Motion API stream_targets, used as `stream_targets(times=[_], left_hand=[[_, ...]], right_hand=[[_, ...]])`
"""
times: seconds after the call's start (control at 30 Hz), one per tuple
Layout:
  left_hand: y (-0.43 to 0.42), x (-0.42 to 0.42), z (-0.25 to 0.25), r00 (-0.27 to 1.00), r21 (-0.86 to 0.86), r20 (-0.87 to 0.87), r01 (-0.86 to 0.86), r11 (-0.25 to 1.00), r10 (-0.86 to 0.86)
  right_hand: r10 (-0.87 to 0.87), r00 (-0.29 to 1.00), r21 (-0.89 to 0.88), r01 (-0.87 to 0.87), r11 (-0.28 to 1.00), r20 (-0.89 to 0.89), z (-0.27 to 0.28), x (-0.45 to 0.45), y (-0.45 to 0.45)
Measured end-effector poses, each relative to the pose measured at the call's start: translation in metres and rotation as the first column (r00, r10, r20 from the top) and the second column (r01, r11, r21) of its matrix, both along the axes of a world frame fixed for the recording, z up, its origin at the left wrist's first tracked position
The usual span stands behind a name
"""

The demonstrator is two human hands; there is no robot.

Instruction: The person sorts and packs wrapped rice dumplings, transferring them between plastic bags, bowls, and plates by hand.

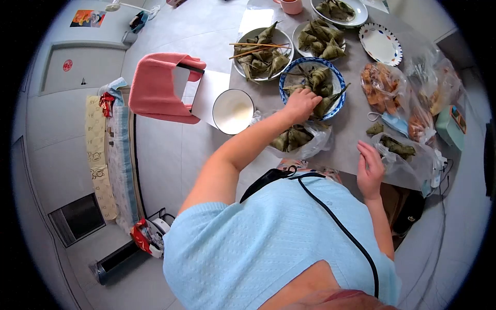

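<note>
My left hand (304, 104) reaches into a blue-rimmed bowl (339, 107), its fingers curled on the green leaf-wrapped bundles (319, 78) inside; its fingertips are partly hidden. Below this bowl, more wrapped bundles (292, 138) lie in a clear plastic bag. My right hand (370, 169) is raised at the table's near edge with its fingers stretched out, holding nothing. Close to it are another plastic bag (413, 164) with a dark green bundle in it and a small bundle (375, 129) beside it.
A bowl of bundles (264, 35) has chopsticks across it. Further plates of bundles (321, 39) and a patterned plate (380, 44) stand behind. On the right are bags of brownish food (382, 88) and a green box (449, 126). Left are a white enamel pot (233, 111) and a pink-covered chair (155, 88).
</note>
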State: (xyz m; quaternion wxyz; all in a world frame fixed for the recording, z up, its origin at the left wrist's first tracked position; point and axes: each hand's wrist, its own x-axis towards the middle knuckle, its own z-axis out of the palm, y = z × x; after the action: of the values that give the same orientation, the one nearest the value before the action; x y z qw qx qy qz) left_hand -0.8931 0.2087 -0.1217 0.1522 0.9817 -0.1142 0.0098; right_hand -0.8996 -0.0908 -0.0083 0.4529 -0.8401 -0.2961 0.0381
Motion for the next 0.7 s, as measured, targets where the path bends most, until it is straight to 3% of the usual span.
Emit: stream_targets(times=[0.07,0.27,0.3,0.33,0.37,0.4,0.47,0.5,0.53,0.57,0.6,0.67,0.7], left_hand=[[-0.014,0.002,-0.009,0.995,0.112,-0.1,0.002,0.994,0.01],[-0.01,0.017,0.0,0.938,0.003,-0.333,-0.102,0.995,0.097],[-0.005,0.019,0.004,0.896,-0.251,-0.435,-0.22,0.943,0.093],[0.001,0.019,0.007,0.846,-0.468,-0.529,-0.349,0.812,0.059],[0.006,0.015,0.011,0.708,-0.554,-0.706,-0.564,0.612,0.013],[0.01,0.011,0.013,0.709,-0.552,-0.705,-0.562,0.616,0.014],[0.016,0.003,0.008,0.699,-0.722,-0.678,-0.691,0.027,-0.225],[0.015,0.0,0.012,0.731,-0.731,-0.591,-0.664,-0.156,-0.341],[0.016,-0.002,0.016,0.732,-0.733,-0.591,-0.663,-0.152,-0.34],[0.017,-0.006,0.02,0.725,-0.709,-0.544,-0.667,-0.231,-0.422],[0.016,-0.009,0.031,0.716,-0.674,-0.488,-0.673,-0.307,-0.499],[0.008,-0.011,0.05,0.726,-0.665,-0.429,-0.656,-0.356,-0.537],[0.003,-0.014,0.057,0.73,-0.667,-0.456,-0.659,-0.347,-0.509]], right_hand=[[0.007,0.999,0.008,-0.006,1.0,-0.035,0.0,0.0,0.0],[0.014,0.999,-0.004,-0.014,1.0,-0.033,0.001,-0.003,-0.005],[0.009,0.999,-0.002,-0.009,1.0,-0.032,0.001,-0.002,-0.006],[0.008,0.999,0.005,-0.008,1.0,-0.04,0.002,-0.003,-0.007],[0.008,0.999,0.012,-0.008,1.0,-0.047,0.002,-0.003,-0.008],[0.006,0.999,0.016,-0.005,1.0,-0.046,0.002,-0.003,-0.009],[0.008,0.999,0.022,-0.007,1.0,-0.04,-0.001,-0.003,-0.011],[0.006,0.999,0.026,-0.005,1.0,-0.037,-0.004,-0.002,-0.01],[-0.003,0.989,0.039,0.009,0.999,-0.149,-0.009,-0.002,-0.008],[-0.009,0.966,0.051,0.023,0.998,-0.259,-0.014,-0.001,-0.006],[-0.01,0.966,0.055,0.025,0.998,-0.257,-0.019,0.001,-0.001],[0.028,0.754,0.245,0.178,0.953,-0.656,-0.028,0.007,0.015],[0.03,0.755,0.249,0.178,0.952,-0.655,-0.031,0.012,0.024]])
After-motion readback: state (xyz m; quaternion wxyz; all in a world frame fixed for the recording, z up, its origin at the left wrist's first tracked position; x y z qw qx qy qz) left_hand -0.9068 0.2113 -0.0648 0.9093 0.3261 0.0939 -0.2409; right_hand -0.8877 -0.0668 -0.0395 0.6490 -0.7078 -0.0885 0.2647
